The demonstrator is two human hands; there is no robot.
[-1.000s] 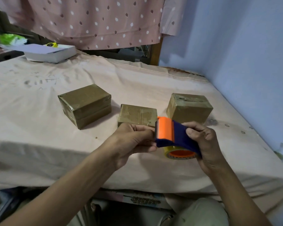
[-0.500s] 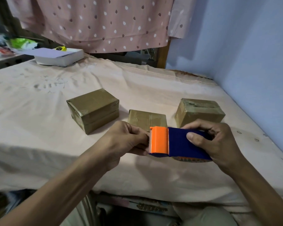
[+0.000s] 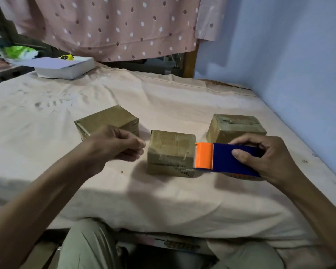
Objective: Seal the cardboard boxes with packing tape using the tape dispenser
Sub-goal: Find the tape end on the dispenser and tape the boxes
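Three tape-wrapped brown cardboard boxes stand on the bed: a left box, a middle box and a right box. My right hand grips a blue tape dispenser whose orange head points left, at the middle box's right front corner. The tape roll peeks out under it. My left hand hovers left of the middle box, thumb and fingertips pinched together. A faint glossy strip of clear tape seems to run across the box front from the dispenser towards that pinch.
A pinkish sheet covers the bed. A white flat box with a yellow item lies at the back left. A blue wall bounds the right side. A dotted curtain hangs behind.
My hands have parted: the left one left the dispenser's orange head and drew leftward, and the right one carried the dispenser right and forward, level with the middle box.
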